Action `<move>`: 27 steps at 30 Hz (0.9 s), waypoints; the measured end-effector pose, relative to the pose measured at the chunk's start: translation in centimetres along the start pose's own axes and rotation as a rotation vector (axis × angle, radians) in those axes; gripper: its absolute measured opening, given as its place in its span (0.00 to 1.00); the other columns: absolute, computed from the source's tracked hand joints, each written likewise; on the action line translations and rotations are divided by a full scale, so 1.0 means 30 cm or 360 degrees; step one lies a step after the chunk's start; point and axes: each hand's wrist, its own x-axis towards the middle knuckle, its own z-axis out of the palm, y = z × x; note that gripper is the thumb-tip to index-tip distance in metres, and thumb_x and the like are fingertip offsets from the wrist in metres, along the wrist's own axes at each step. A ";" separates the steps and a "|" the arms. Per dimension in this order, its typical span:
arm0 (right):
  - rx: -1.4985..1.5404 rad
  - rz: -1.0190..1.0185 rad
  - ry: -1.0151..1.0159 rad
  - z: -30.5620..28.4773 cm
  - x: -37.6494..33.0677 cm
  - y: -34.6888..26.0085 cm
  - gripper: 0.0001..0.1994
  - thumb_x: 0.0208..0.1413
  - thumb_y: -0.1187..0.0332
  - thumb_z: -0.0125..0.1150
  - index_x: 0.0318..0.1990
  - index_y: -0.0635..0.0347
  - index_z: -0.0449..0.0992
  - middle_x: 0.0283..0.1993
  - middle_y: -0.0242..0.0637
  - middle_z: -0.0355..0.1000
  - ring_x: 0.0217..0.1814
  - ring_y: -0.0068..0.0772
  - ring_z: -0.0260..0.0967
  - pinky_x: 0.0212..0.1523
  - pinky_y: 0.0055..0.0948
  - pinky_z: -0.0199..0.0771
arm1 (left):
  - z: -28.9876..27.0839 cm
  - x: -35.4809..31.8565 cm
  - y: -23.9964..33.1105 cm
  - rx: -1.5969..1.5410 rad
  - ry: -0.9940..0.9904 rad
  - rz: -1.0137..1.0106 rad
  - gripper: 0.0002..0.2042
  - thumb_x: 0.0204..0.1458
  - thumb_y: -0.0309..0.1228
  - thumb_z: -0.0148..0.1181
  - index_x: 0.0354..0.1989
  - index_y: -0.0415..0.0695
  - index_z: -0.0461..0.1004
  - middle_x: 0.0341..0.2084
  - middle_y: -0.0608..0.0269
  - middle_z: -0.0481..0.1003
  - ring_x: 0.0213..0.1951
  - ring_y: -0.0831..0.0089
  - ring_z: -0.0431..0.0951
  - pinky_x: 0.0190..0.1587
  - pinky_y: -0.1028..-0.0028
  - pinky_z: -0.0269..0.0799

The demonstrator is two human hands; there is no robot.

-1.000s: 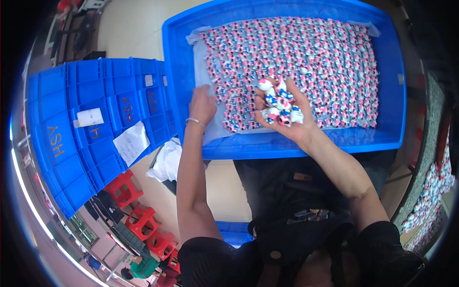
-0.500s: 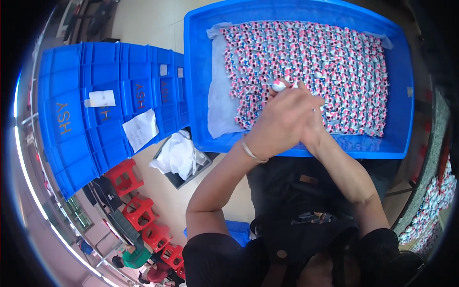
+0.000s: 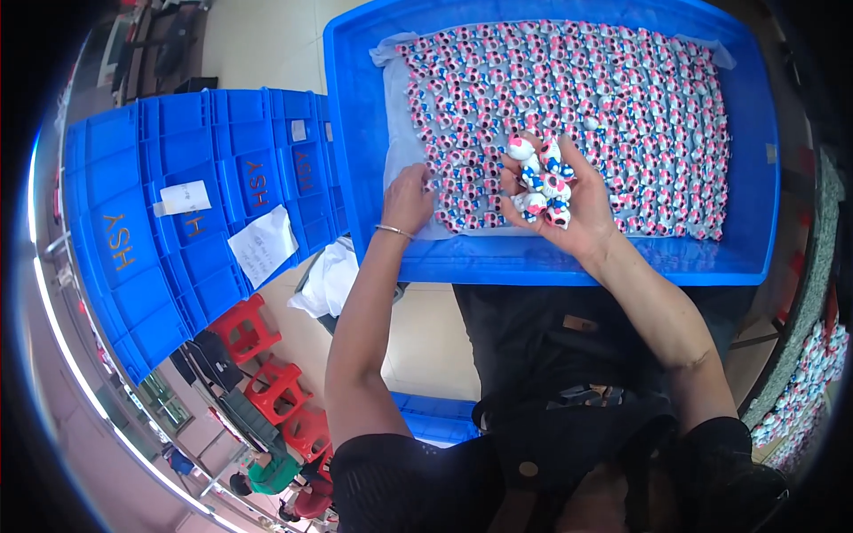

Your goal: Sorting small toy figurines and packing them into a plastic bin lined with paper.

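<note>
Several small white, pink and blue figurines [image 3: 553, 184] lie in my cupped right hand [image 3: 586, 200], palm up with the fingers curled round them. My left hand [image 3: 409, 202] is closed at the left end of the figurine rows, against the white liner sheet [image 3: 402, 115]. Whatever its fingertips pinch is hidden. Beneath both hands is a large blue crate [image 3: 355, 115], with many like figurines [image 3: 569, 71] set out in rows on the liner. A rounder white piece [image 3: 591, 123] lies among the rows.
Blue crates [image 3: 187, 258] with paper labels stand to the left. Beside them a white cloth or bag [image 3: 330, 282] lies in a dark bin. Red stools [image 3: 277, 389] and people [image 3: 275, 473] are at the lower left. More figurines [image 3: 804, 391] lie at the far right.
My hands were together over the crate. My left hand has moved left to the ends of the rows, and my right hand now shows the figurines in its palm.
</note>
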 end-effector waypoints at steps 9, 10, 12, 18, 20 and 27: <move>-0.0228 -0.0067 0.0099 -0.007 0.002 0.010 0.20 0.60 0.49 0.44 0.51 0.51 0.70 0.47 0.41 0.71 0.47 0.37 0.71 0.50 0.46 0.70 | -0.217 -0.074 0.370 -0.1164 0.0092 0.0081 0.15 0.40 0.25 0.64 0.39 0.41 0.72 0.35 0.58 0.70 0.30 0.66 0.73 0.32 0.72 0.70; -0.0254 -0.0054 0.0119 0.002 0.000 0.023 0.20 0.60 0.49 0.45 0.51 0.51 0.69 0.47 0.40 0.71 0.47 0.37 0.71 0.48 0.46 0.70 | -0.259 -0.074 0.423 -0.0986 0.0262 0.0336 0.15 0.41 0.25 0.64 0.39 0.41 0.73 0.34 0.59 0.71 0.29 0.67 0.73 0.32 0.73 0.70; -0.0290 -0.0036 0.0128 0.008 -0.004 0.046 0.20 0.60 0.49 0.46 0.52 0.51 0.69 0.47 0.40 0.71 0.47 0.37 0.71 0.47 0.46 0.71 | -0.275 -0.063 0.434 -0.0793 0.0443 0.0587 0.14 0.41 0.25 0.63 0.40 0.41 0.74 0.32 0.60 0.71 0.29 0.69 0.73 0.31 0.73 0.70; -0.0178 0.0027 0.0024 -0.022 -0.009 0.052 0.21 0.59 0.50 0.47 0.53 0.51 0.69 0.48 0.44 0.71 0.47 0.40 0.71 0.45 0.48 0.73 | -0.300 -0.054 0.406 -0.1495 -0.0077 0.0334 0.11 0.49 0.22 0.57 0.42 0.40 0.73 0.33 0.66 0.71 0.33 0.78 0.73 0.34 0.79 0.69; -0.0170 0.0012 0.0049 -0.017 -0.015 0.043 0.21 0.59 0.50 0.47 0.53 0.51 0.68 0.50 0.46 0.70 0.49 0.41 0.70 0.47 0.48 0.72 | -0.314 -0.070 0.342 -0.1611 -0.0134 0.0198 0.08 0.51 0.21 0.56 0.40 0.39 0.73 0.35 0.66 0.70 0.36 0.80 0.72 0.37 0.80 0.70; -0.0141 0.0087 0.0003 -0.028 -0.043 0.016 0.20 0.60 0.51 0.47 0.53 0.51 0.68 0.51 0.45 0.69 0.51 0.42 0.69 0.48 0.50 0.71 | -0.122 -0.118 0.050 -0.0419 -0.0154 0.0330 0.14 0.39 0.18 0.58 0.38 0.40 0.70 0.36 0.54 0.69 0.38 0.61 0.73 0.42 0.68 0.71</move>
